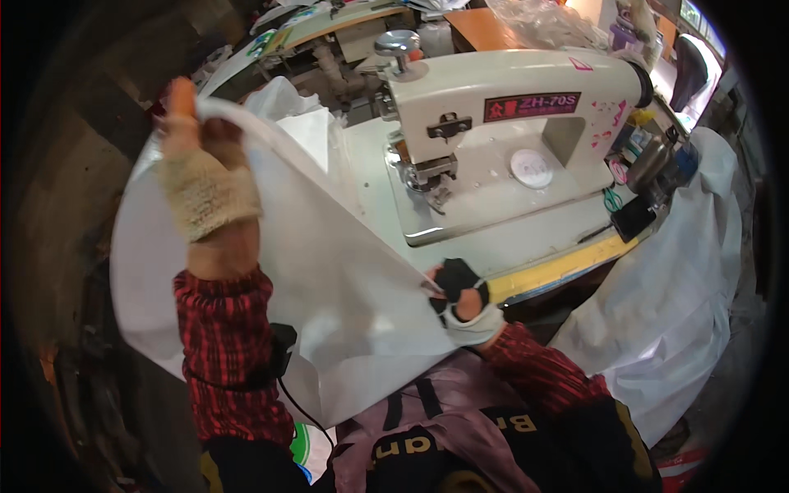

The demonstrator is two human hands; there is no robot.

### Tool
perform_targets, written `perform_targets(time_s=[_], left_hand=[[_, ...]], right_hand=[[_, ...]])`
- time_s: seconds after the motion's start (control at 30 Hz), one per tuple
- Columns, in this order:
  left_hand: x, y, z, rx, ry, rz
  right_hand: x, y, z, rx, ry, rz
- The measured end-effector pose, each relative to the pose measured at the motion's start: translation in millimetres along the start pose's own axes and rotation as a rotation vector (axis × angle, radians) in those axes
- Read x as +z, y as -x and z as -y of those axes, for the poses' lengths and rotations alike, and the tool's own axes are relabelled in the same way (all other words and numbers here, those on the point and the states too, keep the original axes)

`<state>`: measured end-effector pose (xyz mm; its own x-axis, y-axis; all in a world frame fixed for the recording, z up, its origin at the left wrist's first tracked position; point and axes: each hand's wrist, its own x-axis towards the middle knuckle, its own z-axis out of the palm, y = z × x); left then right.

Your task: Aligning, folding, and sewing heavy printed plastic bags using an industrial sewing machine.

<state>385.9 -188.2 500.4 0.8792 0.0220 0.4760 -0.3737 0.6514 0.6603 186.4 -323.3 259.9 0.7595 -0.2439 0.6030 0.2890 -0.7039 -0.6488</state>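
A large white sheet of thin, slightly glossy material (pixel 329 271) spreads between my hands, in front of the sewing machine. Raised at the far left, my left hand (pixel 209 168) wears a beige fingerless glove and an orange cover on one finger; it grips the sheet's upper edge, its fingertips blurred. My right hand (pixel 467 302), in a black and white glove, is closed at the sheet's right corner by the table's front edge. Its fingertips are partly hidden. Beyond it stands a cream sewing machine (pixel 518 99), its needle area (pixel 431 177) apart from the sheet.
More white material (pixel 657 304) hangs over the right side. Green-handled scissors (pixel 612 200), a dark bottle (pixel 651 164) and a black box-like item (pixel 633 219) lie right of the machine. A yellow strip (pixel 567 267) lines the table's front edge. Clutter fills another table (pixel 329 25) behind.
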Motion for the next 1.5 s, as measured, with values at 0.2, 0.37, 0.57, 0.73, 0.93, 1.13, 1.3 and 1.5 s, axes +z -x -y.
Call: perform_targets(time_s=[0.2, 0.37, 0.57, 0.73, 0.93, 1.13, 1.3, 1.5], left_hand=[[-29, -21, 101, 0.624, -1.528, 0.873], [-134, 51, 223, 0.015, -1.501, 0.868], [-94, 85, 255, -0.014, -1.601, 0.730], [-130, 21, 252, 0.036, -1.594, 1.277], [-109, -12, 154, -0.884, -2.125, 1.838], [-91, 40, 47, -1.569, -1.111, 1.620], [-35, 184, 10, -1.270, -0.424, 1.773], [-5, 178, -21, -0.959, -1.169, 2.246]], right_hand=[[44, 96, -9, 0.300, -0.173, 0.380], [4, 147, -34, 0.586, 0.027, 0.552], [-30, 101, -7, 0.592, 0.018, 0.557], [-44, 70, -3, 0.682, 0.014, 0.857], [14, -19, -35, 0.570, 0.160, 0.831], [4, -71, -56, 0.763, -0.138, 0.653], [18, 1, -59, 0.488, 0.170, 0.670], [4, 18, -16, 0.538, 0.308, 0.896]])
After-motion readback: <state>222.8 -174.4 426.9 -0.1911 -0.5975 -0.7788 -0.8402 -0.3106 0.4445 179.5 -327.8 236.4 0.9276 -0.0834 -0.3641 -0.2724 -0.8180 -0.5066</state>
